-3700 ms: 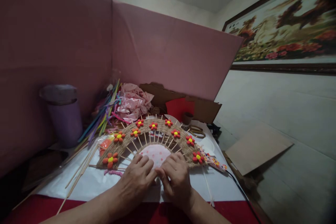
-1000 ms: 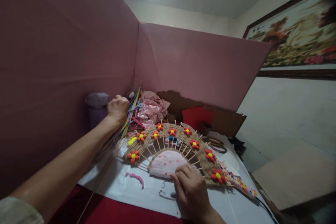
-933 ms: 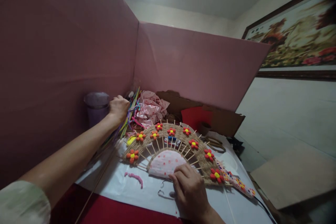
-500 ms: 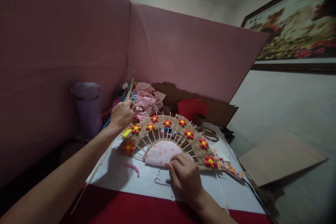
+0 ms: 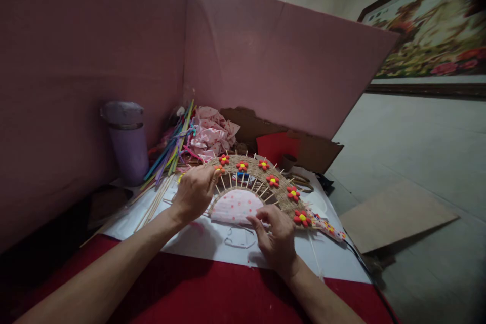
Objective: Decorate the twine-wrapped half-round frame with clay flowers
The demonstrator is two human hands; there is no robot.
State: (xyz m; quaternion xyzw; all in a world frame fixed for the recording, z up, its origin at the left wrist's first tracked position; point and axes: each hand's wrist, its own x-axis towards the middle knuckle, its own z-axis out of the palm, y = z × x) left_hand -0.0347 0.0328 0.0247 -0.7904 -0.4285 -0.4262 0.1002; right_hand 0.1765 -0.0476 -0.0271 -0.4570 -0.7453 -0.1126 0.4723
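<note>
A half-round woven fan with thin sticks and red and orange flowers lies on white paper. At its centre is a half-disc of pink dotted cloth. My left hand is closed in a pinch over the fan's left side, by an orange flower; whatever is between its fingertips is hidden. Low at the cloth's right corner, my right hand has thumb and forefinger together, and I cannot make out what they hold. A thin grey string lies looped below the cloth.
Coloured pipe cleaners and crumpled pink cloth are piled at the back left, beside a purple tumbler. Scissors lie behind the fan. Pink panels wall the table's left and back. Loose sticks lie left.
My left hand has come right and down from beside the pipe cleaners to the fan. My right hand has shifted slightly right, and more of the string loop shows. The view has tilted down.
</note>
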